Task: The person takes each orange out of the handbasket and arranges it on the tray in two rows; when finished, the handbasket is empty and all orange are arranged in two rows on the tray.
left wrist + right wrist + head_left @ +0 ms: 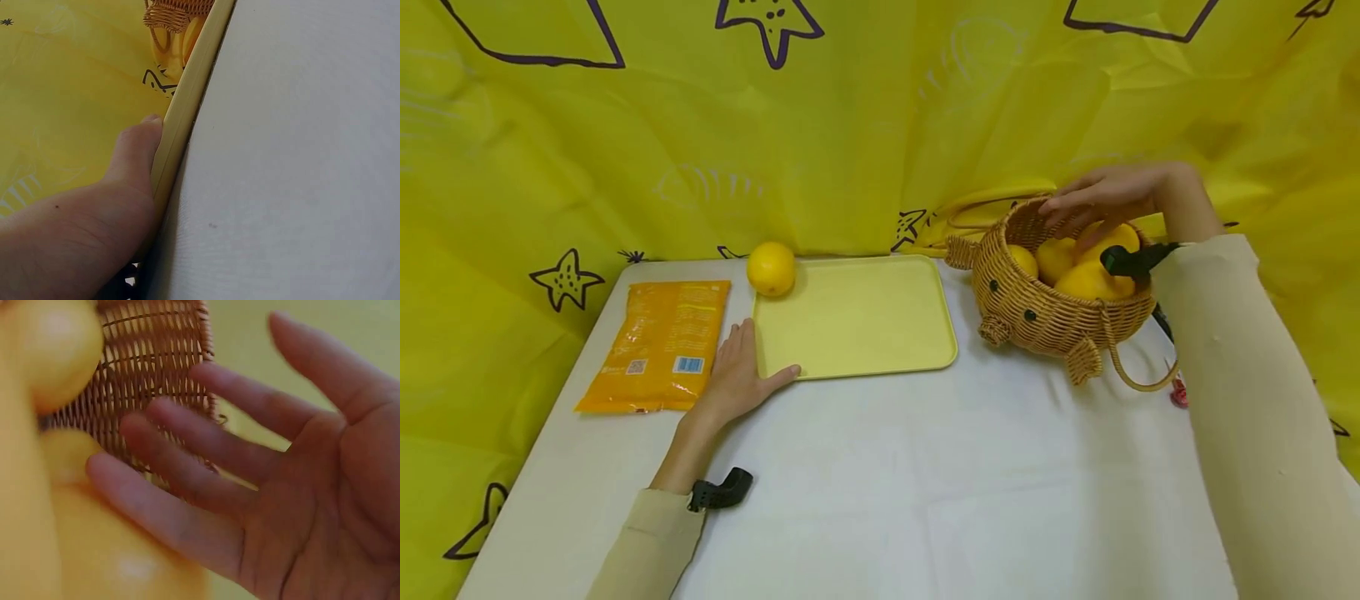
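A pale yellow tray (pixel 857 321) lies on the white table, and my left hand (pixel 737 375) rests at its near left corner, thumb along the front rim. In the left wrist view the thumb of that hand (pixel 106 206) touches the tray's edge (pixel 187 100). One round orange-yellow fruit (pixel 771 268) sits at the tray's far left corner. My right hand (pixel 1112 196) is over a wicker basket (pixel 1037 308) with an animal face, which holds several yellow fruits (pixel 1090 279). In the right wrist view its fingers (pixel 187 444) are spread beside the basket wall (pixel 156 369), gripping nothing.
Left of the tray lies an orange plastic packet (pixel 662 346) with printed labels. A yellow cloth with dark drawings (pixel 850 125) hangs behind the table. The basket's handle (pixel 1138 379) droops over its near right side, close to a small red item (pixel 1180 392).
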